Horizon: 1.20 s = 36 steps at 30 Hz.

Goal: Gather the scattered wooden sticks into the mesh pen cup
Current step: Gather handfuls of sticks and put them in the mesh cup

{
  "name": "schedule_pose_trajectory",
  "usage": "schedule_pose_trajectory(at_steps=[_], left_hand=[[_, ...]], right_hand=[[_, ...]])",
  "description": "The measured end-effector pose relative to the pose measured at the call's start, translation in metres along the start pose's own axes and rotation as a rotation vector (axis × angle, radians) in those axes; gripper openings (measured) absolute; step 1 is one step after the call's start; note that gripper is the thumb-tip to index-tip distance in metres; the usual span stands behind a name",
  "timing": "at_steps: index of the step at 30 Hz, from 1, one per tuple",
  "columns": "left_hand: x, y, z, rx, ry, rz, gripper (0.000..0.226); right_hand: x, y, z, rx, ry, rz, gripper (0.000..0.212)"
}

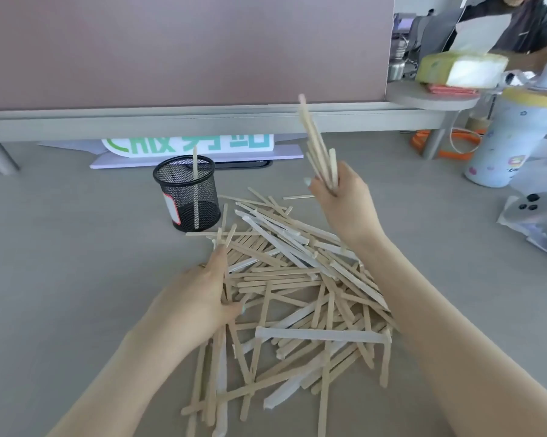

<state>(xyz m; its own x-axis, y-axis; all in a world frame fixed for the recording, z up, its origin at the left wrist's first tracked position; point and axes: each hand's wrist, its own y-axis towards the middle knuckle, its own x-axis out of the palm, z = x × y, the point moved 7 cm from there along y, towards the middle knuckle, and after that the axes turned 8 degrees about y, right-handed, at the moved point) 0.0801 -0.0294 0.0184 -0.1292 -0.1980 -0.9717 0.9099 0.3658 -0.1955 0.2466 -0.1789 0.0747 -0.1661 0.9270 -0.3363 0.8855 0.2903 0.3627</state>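
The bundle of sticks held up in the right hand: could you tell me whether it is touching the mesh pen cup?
Apart. The head view shows bare desk between the bundle in the right hand and the mesh pen cup.

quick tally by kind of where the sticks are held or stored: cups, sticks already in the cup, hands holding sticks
black mesh pen cup: 1
thin wooden stick standing in the cup: 1
hands with a grip on sticks: 2, right hand raised with a bundle, left hand on the pile
total: 4

A grey desk fills the lower frame. Along the top runs a mauve partition panel on a pale grey rail. At upper right, a small round shelf holds a tissue pack. Daylight is soft and even.
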Motion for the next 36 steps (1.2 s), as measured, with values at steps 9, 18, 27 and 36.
schedule_pose_trajectory(at_steps=[9, 18, 27, 36], left_hand=[[-0.007, 0.003, -0.014, -0.156, 0.183, -0.124, 0.029], [-0.008, 0.037, -0.021, -0.148, 0.180, -0.069, 0.013], [-0.029, 0.046, -0.028, -0.074, -0.617, 0.206, 0.022], [-0.105, 0.008, 0.009, 0.199, -0.923, 0.930, 0.028]], right_hand=[[-0.007, -0.013, -0.046, -0.144, 0.238, 0.089, 0.029], [-0.027, -0.023, -0.047, -0.092, 0.716, 0.292, 0.030], [-0.006, -0.030, -0.027, -0.015, 0.501, 0.207, 0.035], [-0.039, -0.019, -0.027, 0.057, 0.638, 0.429, 0.049]])
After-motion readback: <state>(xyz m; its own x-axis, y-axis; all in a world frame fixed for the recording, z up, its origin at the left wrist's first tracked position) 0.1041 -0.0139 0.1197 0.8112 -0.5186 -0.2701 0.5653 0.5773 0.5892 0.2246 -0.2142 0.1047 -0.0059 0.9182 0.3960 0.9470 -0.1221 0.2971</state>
